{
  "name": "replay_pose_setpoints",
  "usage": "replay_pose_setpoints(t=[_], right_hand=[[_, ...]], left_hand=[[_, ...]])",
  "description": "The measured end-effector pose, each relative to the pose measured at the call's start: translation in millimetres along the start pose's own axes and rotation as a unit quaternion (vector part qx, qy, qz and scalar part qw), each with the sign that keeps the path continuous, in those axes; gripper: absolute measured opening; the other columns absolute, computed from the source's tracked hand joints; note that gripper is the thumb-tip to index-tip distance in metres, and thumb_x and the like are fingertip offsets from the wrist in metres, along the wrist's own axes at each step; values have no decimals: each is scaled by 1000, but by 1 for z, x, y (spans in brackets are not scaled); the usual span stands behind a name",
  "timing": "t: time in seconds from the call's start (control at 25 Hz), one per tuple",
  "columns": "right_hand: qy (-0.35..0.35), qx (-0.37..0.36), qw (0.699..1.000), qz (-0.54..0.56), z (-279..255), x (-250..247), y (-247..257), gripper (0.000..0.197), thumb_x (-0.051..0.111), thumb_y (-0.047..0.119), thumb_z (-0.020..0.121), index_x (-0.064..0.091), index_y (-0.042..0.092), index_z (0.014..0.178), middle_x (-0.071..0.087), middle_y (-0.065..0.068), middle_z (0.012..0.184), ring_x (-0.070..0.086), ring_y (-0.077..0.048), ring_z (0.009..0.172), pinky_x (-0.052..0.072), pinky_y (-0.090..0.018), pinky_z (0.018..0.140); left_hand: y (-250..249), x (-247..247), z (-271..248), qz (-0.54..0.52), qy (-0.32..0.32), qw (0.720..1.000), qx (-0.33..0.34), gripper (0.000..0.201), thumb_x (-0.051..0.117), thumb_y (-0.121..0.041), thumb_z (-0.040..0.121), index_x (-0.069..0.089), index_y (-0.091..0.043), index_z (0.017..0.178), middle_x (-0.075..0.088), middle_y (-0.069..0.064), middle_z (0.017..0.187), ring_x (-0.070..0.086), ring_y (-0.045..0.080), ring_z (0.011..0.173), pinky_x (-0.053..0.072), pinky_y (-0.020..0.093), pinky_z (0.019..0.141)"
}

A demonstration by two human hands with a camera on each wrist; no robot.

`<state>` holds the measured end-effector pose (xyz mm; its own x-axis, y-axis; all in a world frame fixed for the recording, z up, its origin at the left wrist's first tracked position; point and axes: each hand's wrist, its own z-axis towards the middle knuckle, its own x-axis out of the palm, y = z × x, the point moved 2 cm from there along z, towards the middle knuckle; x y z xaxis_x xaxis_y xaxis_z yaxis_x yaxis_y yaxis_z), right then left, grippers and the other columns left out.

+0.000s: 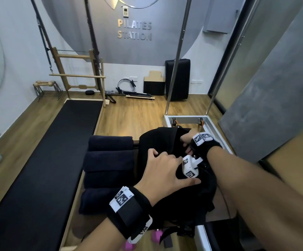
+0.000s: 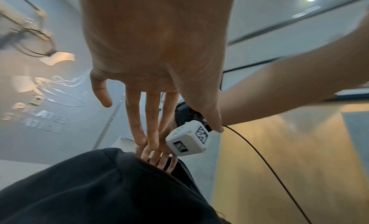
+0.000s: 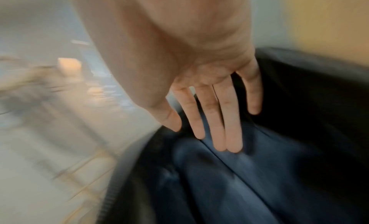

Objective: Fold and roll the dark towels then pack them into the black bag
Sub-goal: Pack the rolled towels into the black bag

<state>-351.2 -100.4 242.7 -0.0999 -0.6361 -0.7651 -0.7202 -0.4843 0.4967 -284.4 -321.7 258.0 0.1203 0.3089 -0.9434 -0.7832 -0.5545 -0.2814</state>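
The black bag (image 1: 163,140) stands in front of me with its top open. My left hand (image 1: 174,165) rests on the bag's near side with its fingers spread. My right hand (image 1: 187,142) reaches down into the opening. In the right wrist view the right hand (image 3: 201,132) has straight fingers that press on a dark blue towel (image 3: 229,180) inside the bag (image 3: 309,93). In the left wrist view the left hand (image 2: 151,132) is flat above the bag (image 2: 95,188). Several rolled dark towels (image 1: 109,160) lie in a row just left of the bag.
A long black padded mat (image 1: 47,160) runs along the left over a wooden floor. Metal posts (image 1: 176,69) and a white frame (image 1: 212,127) stand behind the bag. A grey wall panel (image 1: 273,87) closes the right side. A pink dumbbell (image 1: 129,246) lies below.
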Motion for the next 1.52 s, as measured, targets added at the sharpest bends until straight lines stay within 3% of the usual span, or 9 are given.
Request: replay_pose_setpoints(t=[0.16,0.28,0.44,0.56,0.72,0.96,1.24,1.44,1.52], right_hand=[[-76,-64,990,-97,-28,-10,72,26,59,23,96,63,-2,105,72,-19,99,72,-35,95,56,-37,76],[-43,-145,981,-121,-49,33,120,23,61,23,96,67,2,103,76,-16,95,75,-33,90,63,-43,85],[90,-295,934,-179,-74,126,150,34,81,39,86,75,16,111,74,-1,103,68,-21,99,52,-29,86],[121,-328,891,-291,-82,174,149,72,86,51,75,59,22,135,66,1,125,63,-23,114,48,-43,102],[70,-320,873,-360,-84,194,141,65,82,43,75,54,24,130,69,2,116,63,-27,114,34,-55,110],[82,-360,898,-239,-108,166,150,47,79,47,68,66,22,105,71,2,98,68,-25,98,51,-47,96],[88,-362,927,-35,-125,80,129,48,81,68,74,69,23,84,70,5,94,66,-9,88,53,-30,79],[222,-184,941,179,-120,14,84,98,86,59,75,41,20,152,56,-6,146,64,-24,125,51,-45,109],[307,-162,903,253,-126,-2,64,84,82,49,84,49,8,148,64,-15,140,67,-29,123,55,-42,103]], left_hand=[[63,-14,-42,-152,-104,977,-109,83,40,-100,80,70,-37,126,67,-24,98,59,-5,99,32,37,104],[118,-5,-78,-235,-173,933,-212,52,56,-75,94,76,-31,114,72,-22,90,65,-6,92,51,36,98],[169,26,-107,-373,-184,836,-359,28,67,-50,98,77,-24,94,78,-10,82,73,4,83,62,42,87],[185,47,-114,-498,-166,736,-427,33,64,-42,103,75,-11,107,80,-1,91,78,12,86,62,36,87],[184,53,-109,-595,-150,660,-434,38,62,-42,105,68,-7,119,79,9,105,79,17,92,63,34,86],[172,30,-87,-741,-190,526,-371,46,66,-55,99,75,-14,120,80,11,109,78,26,105,63,42,92],[143,0,-32,-782,-176,501,-327,70,83,-58,79,69,-19,134,77,9,123,75,27,112,61,38,72],[94,-8,13,-821,-50,521,-229,67,88,-59,74,76,-19,127,75,13,128,73,28,119,58,41,101],[70,-8,29,-832,-13,524,-182,60,85,-56,80,77,-16,125,73,15,131,70,29,124,51,44,112]])
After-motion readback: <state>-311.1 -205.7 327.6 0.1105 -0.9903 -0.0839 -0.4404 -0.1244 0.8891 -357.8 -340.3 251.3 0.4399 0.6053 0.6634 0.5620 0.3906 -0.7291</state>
